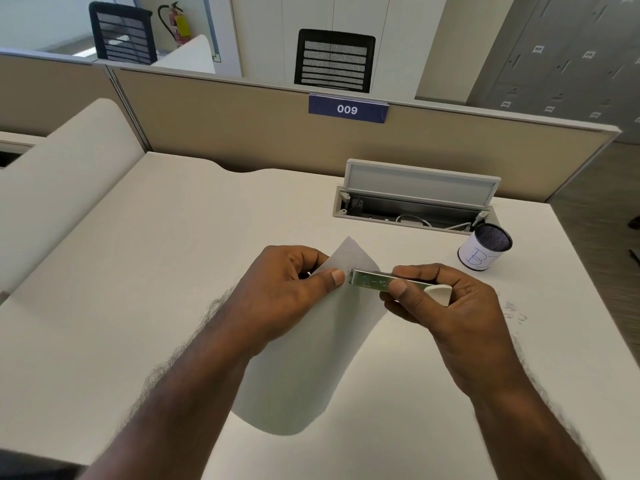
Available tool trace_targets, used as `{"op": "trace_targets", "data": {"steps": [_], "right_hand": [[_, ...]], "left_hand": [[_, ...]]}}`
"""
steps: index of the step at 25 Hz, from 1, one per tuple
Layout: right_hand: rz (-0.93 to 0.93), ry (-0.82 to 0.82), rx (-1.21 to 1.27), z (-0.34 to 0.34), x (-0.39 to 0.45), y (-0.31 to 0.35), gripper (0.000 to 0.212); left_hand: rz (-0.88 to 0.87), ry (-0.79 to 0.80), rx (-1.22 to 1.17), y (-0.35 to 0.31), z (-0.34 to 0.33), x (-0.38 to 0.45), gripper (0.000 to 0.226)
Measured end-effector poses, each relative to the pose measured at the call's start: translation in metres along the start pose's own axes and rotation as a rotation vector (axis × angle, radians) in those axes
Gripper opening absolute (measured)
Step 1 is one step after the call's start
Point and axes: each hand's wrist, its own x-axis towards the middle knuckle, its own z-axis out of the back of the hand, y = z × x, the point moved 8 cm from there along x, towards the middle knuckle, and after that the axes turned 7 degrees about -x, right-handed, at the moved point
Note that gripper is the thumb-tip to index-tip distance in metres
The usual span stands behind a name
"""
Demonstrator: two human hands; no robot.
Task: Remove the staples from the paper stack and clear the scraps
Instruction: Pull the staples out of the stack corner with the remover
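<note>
The left hand [291,292] pinches the paper stack [311,355] near its top corner, thumb on the near face and curled fingers behind, holding it lifted above the desk [156,271] so that it curves down toward the person. The right hand [440,306] grips a metal staple remover [374,281] between thumb and fingers, its white plastic end tucked against the palm. The tool's metal tip touches the stack just beside the left thumb; any staple there is too small to make out. Small grey scraps [512,311] lie on the desk just right of the right hand. A cylindrical pen cup [485,251] with a white label stands farther right, near an open cable tray [415,202] set into the desk, its lid tilted up. A beige partition [242,133] runs along the desk's far edge and carries a blue tag [347,109] reading 009. Two black mesh chairs [334,60] and a fire extinguisher [176,24] stand beyond it.
</note>
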Motion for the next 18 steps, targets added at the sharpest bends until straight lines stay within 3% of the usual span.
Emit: {"op": "trace_targets", "data": {"steps": [16,18], "right_hand": [[0.036,0.112,-0.192,-0.0030,0.0025,-0.0022,0.029],[0.082,0.120,-0.253,-0.0029,0.0022,0.0004,0.020]], "left_hand": [[0.010,0.030,0.137,-0.0040,-0.0022,0.0005,0.020],[0.018,0.040,0.154,-0.0034,-0.0029,0.0021,0.022]]}}
